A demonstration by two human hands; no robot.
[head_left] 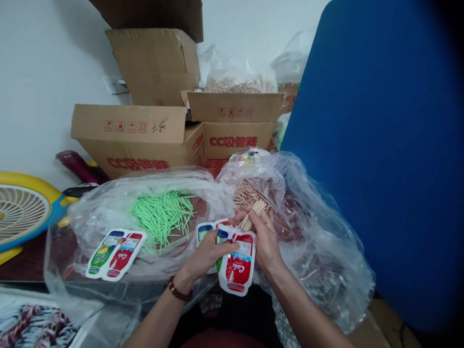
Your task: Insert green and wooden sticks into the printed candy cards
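Observation:
My left hand (208, 253) is closed on a fan of bottle-shaped printed pouches (237, 263); the front one is red with "Cola" on it. My right hand (264, 239) is just right of them, pinching a small bundle of pale wooden sticks (253, 212) above the pouch tops. Behind it a clear plastic bag (290, 193) holds more loose wooden sticks. To the left, another clear bag holds a heap of green sticks (163, 215). Two more pouches (116, 253), green and red, lie on that bag's front.
Cardboard boxes (137, 140) with red print are stacked against the white wall, with a bag of sticks on top. A yellow and blue fan (21, 208) lies at the left. A large blue surface (380, 145) fills the right side. Patterned cloth sits at bottom left.

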